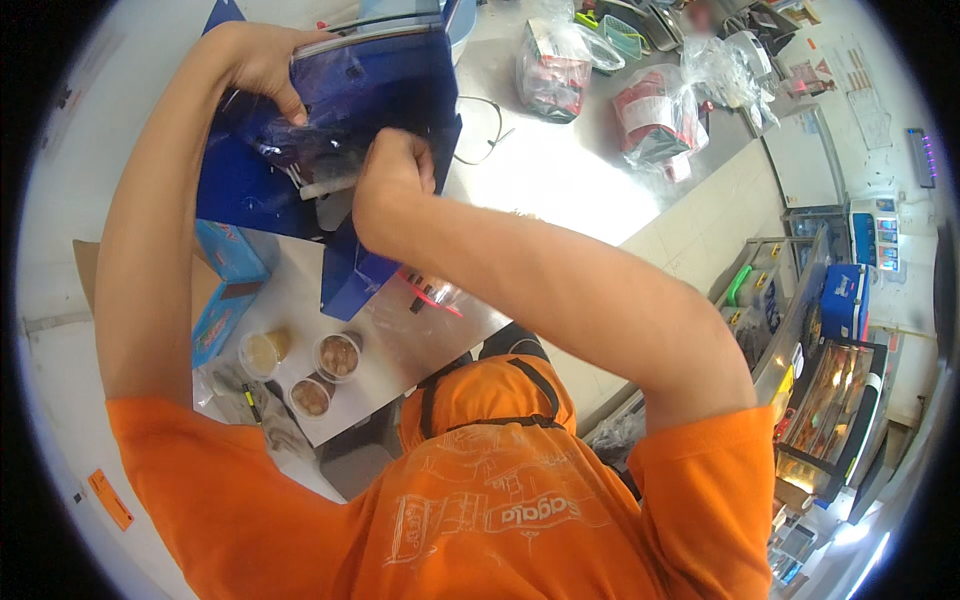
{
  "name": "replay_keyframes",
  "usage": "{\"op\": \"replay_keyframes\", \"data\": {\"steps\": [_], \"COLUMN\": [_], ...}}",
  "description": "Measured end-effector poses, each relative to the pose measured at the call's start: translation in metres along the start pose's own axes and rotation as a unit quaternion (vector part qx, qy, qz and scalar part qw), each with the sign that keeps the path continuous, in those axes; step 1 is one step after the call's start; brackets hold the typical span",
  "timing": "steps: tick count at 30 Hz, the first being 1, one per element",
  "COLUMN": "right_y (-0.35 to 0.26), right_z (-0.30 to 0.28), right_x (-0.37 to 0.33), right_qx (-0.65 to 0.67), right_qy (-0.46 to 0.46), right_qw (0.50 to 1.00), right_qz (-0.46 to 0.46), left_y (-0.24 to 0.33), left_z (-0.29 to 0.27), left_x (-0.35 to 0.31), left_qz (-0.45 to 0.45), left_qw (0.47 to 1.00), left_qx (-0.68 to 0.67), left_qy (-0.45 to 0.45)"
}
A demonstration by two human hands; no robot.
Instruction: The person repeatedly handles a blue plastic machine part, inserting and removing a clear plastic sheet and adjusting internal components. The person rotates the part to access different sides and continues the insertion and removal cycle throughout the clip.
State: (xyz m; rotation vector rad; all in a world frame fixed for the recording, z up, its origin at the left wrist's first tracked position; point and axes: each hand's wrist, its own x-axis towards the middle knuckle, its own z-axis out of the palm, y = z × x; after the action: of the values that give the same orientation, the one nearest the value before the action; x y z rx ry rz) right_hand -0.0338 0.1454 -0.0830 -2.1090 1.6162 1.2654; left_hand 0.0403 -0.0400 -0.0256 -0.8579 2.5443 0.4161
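A blue machine housing (245,185) with an open interior stands on the metal table. My left hand (262,65) grips the upper left edge of its raised upper part, thumb pressed against the front. My right hand (398,165) is inside the opening, its fingers curled closed, and what they hold is hidden. A pale rod-like piece (330,187) lies right beside that hand, with shiny clear film (335,95) above it. Below the housing stand two cups with brownish contents, a nearer cup (312,397) and a farther cup (340,355), and a cup of yellowish liquid (263,353).
Left of the cups is an open blue cardboard box (235,255). A red-edged item (430,292) lies beside the housing, under my right forearm. Plastic-bagged red packages (555,70) and a green basket (622,38) occupy the table's far side. Shelving (770,290) stands to the right.
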Motion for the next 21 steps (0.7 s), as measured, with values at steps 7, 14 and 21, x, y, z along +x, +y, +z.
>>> {"op": "replay_keyframes", "data": {"steps": [7, 14, 21], "right_y": [-0.001, -0.007, -0.004], "right_z": [0.01, 0.047, 0.037], "right_x": [0.007, 0.018, 0.008], "right_qx": [0.09, 0.237, 0.33], "right_qy": [-0.012, 0.281, 0.516], "right_qw": [0.995, 0.926, 0.789], "right_qz": [0.027, 0.082, 0.057], "left_y": [0.02, 0.051, 0.14], "left_z": [-0.001, 0.055, 0.202], "left_x": [0.004, -0.024, -0.115], "left_qz": [-0.032, -0.084, -0.131], "left_qw": [0.999, 0.915, 0.667], "left_qx": [-0.013, 0.137, -0.477], "left_qy": [0.005, 0.371, 0.557]}}
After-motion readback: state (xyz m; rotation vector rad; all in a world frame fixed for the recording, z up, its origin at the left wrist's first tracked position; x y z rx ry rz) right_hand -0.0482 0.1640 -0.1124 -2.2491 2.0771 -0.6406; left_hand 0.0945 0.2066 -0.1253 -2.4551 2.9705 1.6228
